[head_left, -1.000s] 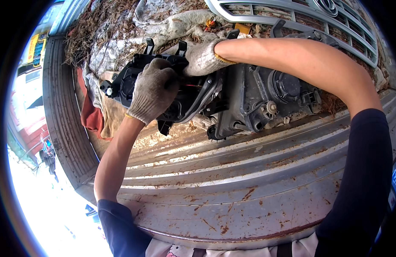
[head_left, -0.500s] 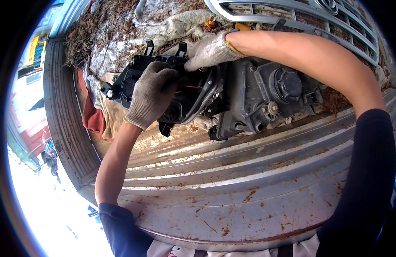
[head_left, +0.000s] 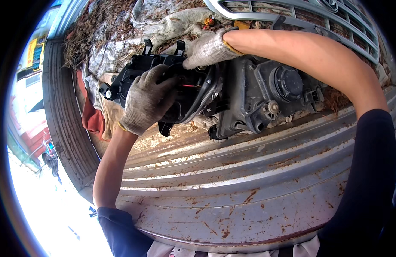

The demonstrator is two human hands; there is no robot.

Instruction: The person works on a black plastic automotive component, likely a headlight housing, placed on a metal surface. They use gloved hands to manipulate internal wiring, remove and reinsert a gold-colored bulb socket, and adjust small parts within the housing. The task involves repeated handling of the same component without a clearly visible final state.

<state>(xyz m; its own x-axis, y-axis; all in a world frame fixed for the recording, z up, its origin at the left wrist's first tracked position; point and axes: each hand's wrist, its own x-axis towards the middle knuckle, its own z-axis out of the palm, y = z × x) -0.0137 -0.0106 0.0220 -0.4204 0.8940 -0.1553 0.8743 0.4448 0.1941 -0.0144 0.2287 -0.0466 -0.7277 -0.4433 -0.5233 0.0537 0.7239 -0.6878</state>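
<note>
A black headlight housing (head_left: 131, 79) lies back side up, with a thin red wire (head_left: 192, 85) showing in its open rear. Over that opening, my left hand (head_left: 147, 102), in a knitted grey work glove, curls its fingers and thumb around something dark. Its fingertips are partly hidden in shadow, so I cannot make out the piece. My gloved right hand (head_left: 206, 50) reaches across from the right and grips the housing's far upper edge, thumb bent down by the opening. A second, dustier headlight (head_left: 253, 100) with a round cap (head_left: 287, 82) sits directly to the right.
A silver car grille (head_left: 292, 23) lies at the far right. Dirty cloth (head_left: 172, 28) and dry plant litter (head_left: 88, 45) spread behind the headlights. A ribbed, rusty metal ledge (head_left: 240, 197) runs along the near side, and a metal side wall (head_left: 61, 107) stands at the left.
My left hand has shifted slightly left and down, its thumb and fingers now further apart, uncovering more of the opening and the red wire. The right hand barely moves.
</note>
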